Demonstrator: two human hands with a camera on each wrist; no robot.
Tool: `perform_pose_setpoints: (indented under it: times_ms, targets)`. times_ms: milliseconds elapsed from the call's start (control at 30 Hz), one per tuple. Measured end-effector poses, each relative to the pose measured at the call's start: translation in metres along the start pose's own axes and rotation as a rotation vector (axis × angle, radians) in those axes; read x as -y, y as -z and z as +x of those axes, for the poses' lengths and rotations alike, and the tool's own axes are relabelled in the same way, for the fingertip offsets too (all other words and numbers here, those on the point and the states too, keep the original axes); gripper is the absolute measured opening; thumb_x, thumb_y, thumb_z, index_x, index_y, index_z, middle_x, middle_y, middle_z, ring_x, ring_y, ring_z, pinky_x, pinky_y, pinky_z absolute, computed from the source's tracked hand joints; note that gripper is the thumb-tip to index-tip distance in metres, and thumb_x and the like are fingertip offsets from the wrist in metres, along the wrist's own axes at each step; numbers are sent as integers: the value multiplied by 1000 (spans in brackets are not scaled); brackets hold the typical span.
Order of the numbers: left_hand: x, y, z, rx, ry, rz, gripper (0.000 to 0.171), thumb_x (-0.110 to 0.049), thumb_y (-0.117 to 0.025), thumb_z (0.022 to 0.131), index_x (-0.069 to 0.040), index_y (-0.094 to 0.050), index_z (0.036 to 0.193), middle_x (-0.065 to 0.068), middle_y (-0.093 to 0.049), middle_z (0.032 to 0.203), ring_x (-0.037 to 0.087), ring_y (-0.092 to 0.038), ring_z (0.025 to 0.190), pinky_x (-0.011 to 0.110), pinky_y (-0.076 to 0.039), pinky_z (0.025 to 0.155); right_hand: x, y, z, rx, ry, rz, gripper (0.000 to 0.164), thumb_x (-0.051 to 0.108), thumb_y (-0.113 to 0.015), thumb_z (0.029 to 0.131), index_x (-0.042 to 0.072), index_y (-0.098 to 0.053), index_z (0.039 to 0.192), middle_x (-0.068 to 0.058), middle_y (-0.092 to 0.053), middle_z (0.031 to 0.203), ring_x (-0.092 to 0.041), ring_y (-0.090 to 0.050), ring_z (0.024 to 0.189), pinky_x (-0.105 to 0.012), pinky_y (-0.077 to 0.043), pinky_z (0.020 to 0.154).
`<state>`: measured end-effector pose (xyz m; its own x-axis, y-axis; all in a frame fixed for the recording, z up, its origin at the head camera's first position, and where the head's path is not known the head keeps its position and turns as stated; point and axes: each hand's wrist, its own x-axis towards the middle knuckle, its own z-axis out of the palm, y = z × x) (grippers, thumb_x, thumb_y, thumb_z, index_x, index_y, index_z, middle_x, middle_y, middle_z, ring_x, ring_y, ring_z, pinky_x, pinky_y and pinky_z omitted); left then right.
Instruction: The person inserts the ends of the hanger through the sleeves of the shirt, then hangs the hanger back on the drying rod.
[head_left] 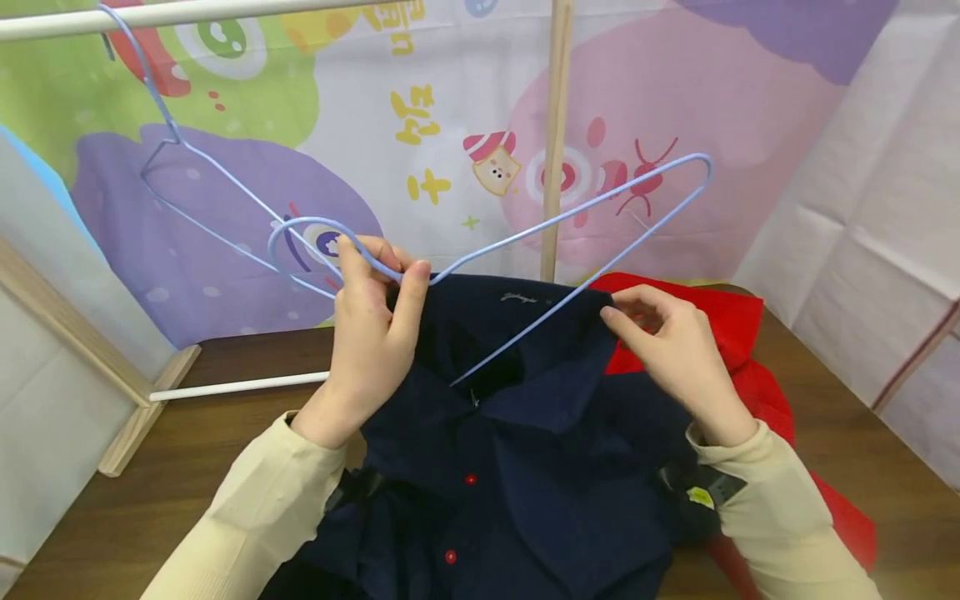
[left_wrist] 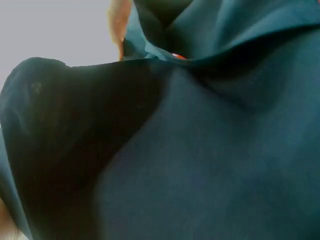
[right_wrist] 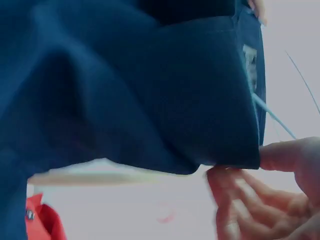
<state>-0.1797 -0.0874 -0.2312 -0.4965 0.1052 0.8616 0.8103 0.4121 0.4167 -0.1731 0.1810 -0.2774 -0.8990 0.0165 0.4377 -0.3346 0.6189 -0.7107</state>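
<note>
A navy shirt [head_left: 555, 475] with red buttons hangs between my hands, its collar [head_left: 547, 396] spread. My left hand [head_left: 371, 333] pinches a light blue wire hanger [head_left: 555, 220] just below its hook; whether it also grips the collar cannot be told. One hanger arm slants down into the neck opening, while the other bend sticks out above the collar on the right. With thumb and fingers, my right hand [head_left: 675, 350] pinches the collar's right edge, also seen in the right wrist view. Dark cloth [left_wrist: 210, 165] fills most of the left wrist view.
A second blue hanger [head_left: 232, 177] hangs from the white rail [head_left: 225, 10] at upper left. Red cloth [head_left: 757, 392] lies on the brown table [head_left: 840, 400] behind and right of the shirt. A wooden rack foot [head_left: 150, 408] and lower white bar [head_left: 240, 387] stand left. A printed curtain forms the back.
</note>
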Motion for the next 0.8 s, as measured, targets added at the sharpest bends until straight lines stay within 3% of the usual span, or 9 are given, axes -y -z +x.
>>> perform_pose_setpoints:
  times_ms: [167,300,533,667,800]
  targets:
    - [5,-1,-5,99,-55,52,19,-2,-49,90,4,-31,89,13,-53,78,14,-45,61,20,-35,56,-9,5,5,-188,5,36,23,31,-66,82,10,-69,90,13,-65,70,1,-58,57,-14,-43,56]
    - [9,0,-11,152,-78,73,18,0,-49,90,2,-31,88,12,-56,82,13,-47,62,20,-35,56,-13,9,9,-258,29,61,20,27,-67,81,8,-71,88,29,-57,65,3,-55,56,-15,-38,52]
    - [9,1,-17,199,-110,58,17,3,-47,90,1,-30,88,9,-62,87,12,-47,62,19,-34,55,-19,14,15,-286,63,180,15,14,-67,82,0,-69,85,26,-61,71,3,-56,60,-12,-41,57]
    - [6,1,-22,200,-109,86,17,4,-46,88,-1,-29,87,8,-62,88,9,-41,55,16,-31,51,-22,15,16,-262,47,282,5,8,-66,81,6,-70,84,22,-62,68,1,-55,58,-12,-42,57]
    - [2,0,-27,193,-114,113,18,6,-44,87,-2,-28,86,8,-63,89,8,-38,50,15,-28,47,-26,17,17,-252,32,307,7,9,-66,82,10,-71,87,21,-63,69,2,-56,61,-12,-44,59]
